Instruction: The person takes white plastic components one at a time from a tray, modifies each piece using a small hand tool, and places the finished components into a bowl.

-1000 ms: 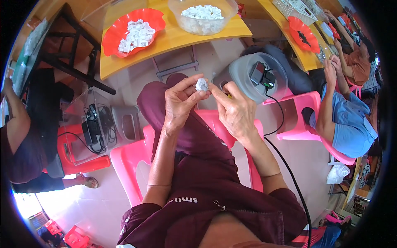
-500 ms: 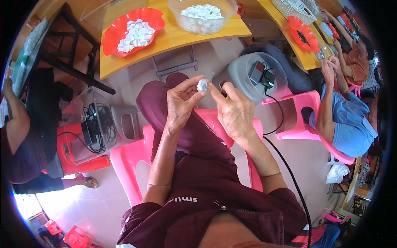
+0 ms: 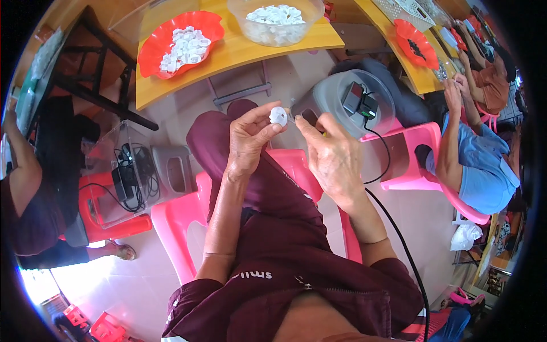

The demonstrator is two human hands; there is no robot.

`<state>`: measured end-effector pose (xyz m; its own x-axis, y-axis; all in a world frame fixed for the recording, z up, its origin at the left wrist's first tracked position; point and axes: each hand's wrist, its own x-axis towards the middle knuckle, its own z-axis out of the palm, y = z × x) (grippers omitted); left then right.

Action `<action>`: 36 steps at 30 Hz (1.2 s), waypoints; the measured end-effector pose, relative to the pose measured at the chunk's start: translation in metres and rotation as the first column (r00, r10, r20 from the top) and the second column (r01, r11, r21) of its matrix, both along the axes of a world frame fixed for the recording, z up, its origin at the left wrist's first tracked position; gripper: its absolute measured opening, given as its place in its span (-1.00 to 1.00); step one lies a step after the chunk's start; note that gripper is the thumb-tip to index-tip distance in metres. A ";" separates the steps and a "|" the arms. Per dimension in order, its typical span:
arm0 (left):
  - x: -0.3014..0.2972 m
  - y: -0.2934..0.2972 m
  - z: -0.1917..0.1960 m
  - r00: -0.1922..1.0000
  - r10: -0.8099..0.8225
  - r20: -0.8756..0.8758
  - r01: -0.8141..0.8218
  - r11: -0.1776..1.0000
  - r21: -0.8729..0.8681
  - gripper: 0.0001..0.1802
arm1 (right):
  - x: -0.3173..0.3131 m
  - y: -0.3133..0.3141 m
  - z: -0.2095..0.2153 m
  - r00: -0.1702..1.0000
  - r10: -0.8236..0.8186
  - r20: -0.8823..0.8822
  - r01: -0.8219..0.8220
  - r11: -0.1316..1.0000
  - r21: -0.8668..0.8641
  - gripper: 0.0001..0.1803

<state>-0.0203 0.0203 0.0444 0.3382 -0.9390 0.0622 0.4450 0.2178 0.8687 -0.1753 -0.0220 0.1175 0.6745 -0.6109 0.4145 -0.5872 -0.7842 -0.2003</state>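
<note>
Above my lap, my left hand pinches a small round white plastic piece between thumb and fingertips, its flat face with a dark hole showing. Just to its right, my right hand is closed around a thin tool. Only a bit of the tool's yellow handle shows, and a slim tip beside the white piece; whether they touch is hard to make out. My fingers hide the rest of the tool, so its kind is unclear.
A yellow table ahead bears a red scalloped bowl and a clear basin, both holding many white pieces. Right of me stand a grey bin with a clear tub and a black cable. A person in blue sits at right.
The white piece has turned in my left hand, so its round face shows now. My right hand has shifted slightly right and down, away from the piece.
</note>
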 end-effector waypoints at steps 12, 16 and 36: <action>-0.003 0.000 0.000 0.999 -0.005 -0.040 0.003 0.999 -0.050 -0.55 | 0.006 -0.001 -0.008 1.000 0.009 0.013 -0.009 1.000 -0.024 -0.62; -0.003 0.000 -0.002 1.000 -0.008 -0.021 0.008 0.999 -0.039 -0.55 | 0.008 -0.001 -0.008 1.000 -0.007 -0.020 0.006 0.999 -0.041 -0.64; -0.004 0.001 0.001 0.988 -0.128 -0.083 0.125 0.991 -0.044 -0.59 | -0.011 0.002 0.016 0.999 -0.032 -0.019 0.033 0.997 0.071 -0.68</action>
<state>-0.0246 0.0208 0.0458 0.2222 -0.9721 0.0751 0.5430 0.1874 0.8186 -0.1866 -0.0203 0.1332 0.6603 -0.6603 0.3577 -0.6163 -0.7486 -0.2443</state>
